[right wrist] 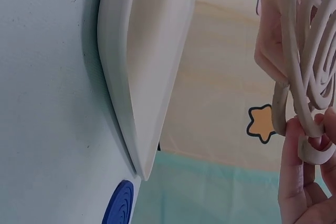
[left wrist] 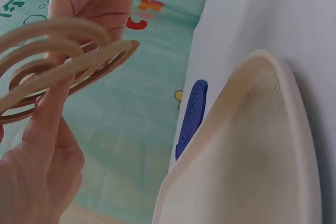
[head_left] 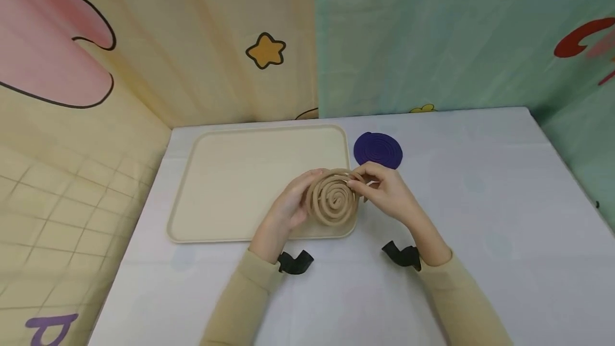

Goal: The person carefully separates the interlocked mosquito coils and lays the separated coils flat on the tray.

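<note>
A tan spiral coaster [head_left: 334,197] is held up on edge over the near right corner of a cream tray [head_left: 230,175]. My left hand [head_left: 293,204] grips its left rim, fingers curled round it. My right hand [head_left: 384,188] pinches its upper right rim. In the left wrist view the tan spiral coaster [left wrist: 58,56] appears as stacked coils, with a finger of my left hand [left wrist: 50,108] lying across them. In the right wrist view the tan spiral coaster [right wrist: 310,61] is pinched by my fingertips [right wrist: 299,171] at its lower edge.
A purple spiral coaster [head_left: 378,149] lies flat on the white table [head_left: 480,218], just right of the tray's far corner. Printed fabric walls close off the back and both sides. The purple coaster [left wrist: 190,116] also shows in the left wrist view.
</note>
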The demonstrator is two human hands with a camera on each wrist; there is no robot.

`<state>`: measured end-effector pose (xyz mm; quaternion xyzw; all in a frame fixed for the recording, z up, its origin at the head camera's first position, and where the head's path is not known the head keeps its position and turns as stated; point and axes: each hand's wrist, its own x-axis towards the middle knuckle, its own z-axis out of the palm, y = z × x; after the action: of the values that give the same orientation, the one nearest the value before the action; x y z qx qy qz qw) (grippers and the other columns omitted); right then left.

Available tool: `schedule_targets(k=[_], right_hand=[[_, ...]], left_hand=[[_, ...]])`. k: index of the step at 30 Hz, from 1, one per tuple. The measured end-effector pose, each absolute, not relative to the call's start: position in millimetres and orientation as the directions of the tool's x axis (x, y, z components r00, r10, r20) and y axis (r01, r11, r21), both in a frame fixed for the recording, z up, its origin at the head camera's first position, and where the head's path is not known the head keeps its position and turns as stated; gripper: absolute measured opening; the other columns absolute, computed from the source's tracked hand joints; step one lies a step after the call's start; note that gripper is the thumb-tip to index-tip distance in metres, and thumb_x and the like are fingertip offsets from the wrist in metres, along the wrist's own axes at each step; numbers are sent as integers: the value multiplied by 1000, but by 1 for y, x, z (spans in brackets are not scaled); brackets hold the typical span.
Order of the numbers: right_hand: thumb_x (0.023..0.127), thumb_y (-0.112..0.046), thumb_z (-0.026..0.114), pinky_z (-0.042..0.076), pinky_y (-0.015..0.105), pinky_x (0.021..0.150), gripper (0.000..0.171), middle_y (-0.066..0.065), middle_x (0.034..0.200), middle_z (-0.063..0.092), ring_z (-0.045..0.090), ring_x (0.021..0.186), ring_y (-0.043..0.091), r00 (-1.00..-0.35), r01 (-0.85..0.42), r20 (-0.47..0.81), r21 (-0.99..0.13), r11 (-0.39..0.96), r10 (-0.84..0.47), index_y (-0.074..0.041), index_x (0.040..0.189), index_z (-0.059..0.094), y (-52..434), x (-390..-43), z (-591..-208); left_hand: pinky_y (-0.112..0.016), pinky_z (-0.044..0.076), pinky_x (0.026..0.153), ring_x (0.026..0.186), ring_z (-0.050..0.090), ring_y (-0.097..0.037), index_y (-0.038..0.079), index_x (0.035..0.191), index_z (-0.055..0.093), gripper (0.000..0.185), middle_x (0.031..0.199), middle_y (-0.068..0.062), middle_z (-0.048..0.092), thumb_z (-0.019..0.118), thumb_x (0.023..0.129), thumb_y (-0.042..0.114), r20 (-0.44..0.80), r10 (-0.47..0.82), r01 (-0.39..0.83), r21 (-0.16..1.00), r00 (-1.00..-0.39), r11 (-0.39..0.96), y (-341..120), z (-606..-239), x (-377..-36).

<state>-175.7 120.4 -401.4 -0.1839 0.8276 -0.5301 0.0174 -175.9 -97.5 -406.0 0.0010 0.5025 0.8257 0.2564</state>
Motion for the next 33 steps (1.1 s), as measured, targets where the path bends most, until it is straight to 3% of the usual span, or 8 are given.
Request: schedule_targets(k=[4,13,20,29,33], right_hand=[[93,-16,69,54,23,66,9,6,89,62,57,79,12,-930,-309,183,-859,408,-318,-8,96,70,120,-177,-398],[90,-14,72,52,22,69,5,0,85,61,55,80,11,-908,-398,266,-792,464,-325,-11,94,72,117,-174,-397],[85,-9,76,44,19,64,9,-1,84,67,52,74,8,-878,-469,352,-766,439,-324,-12,93,76,119,-174,-397],[90,-17,73,53,18,68,16,10,92,73,63,78,6,-963,-223,133,-879,421,-233,-5,100,73,121,-178,-398],[91,-16,70,53,20,68,16,13,93,72,63,77,6,-967,-204,120,-892,404,-223,-3,101,72,123,-179,-399]], left_hand=[[-13,54,74,87,62,-3,-5,129,46,32,103,2,59,42,102,13,-245,450,-405,863,-859,-302,-102,-404,-179],[-14,52,84,99,59,-5,-15,137,40,43,111,2,59,40,103,11,-236,499,-403,878,-834,-258,-108,-408,-180],[-16,54,79,93,65,-5,-16,135,44,41,104,3,67,49,98,-1,-270,469,-397,897,-841,-195,-109,-410,-184],[-17,56,71,84,69,-5,-14,132,50,39,93,5,72,55,95,-4,-213,323,-293,930,-922,-223,-109,-404,-186],[-17,56,69,83,69,-5,-12,132,50,37,92,6,72,55,96,-4,-191,294,-268,931,-937,-247,-110,-402,-186]])
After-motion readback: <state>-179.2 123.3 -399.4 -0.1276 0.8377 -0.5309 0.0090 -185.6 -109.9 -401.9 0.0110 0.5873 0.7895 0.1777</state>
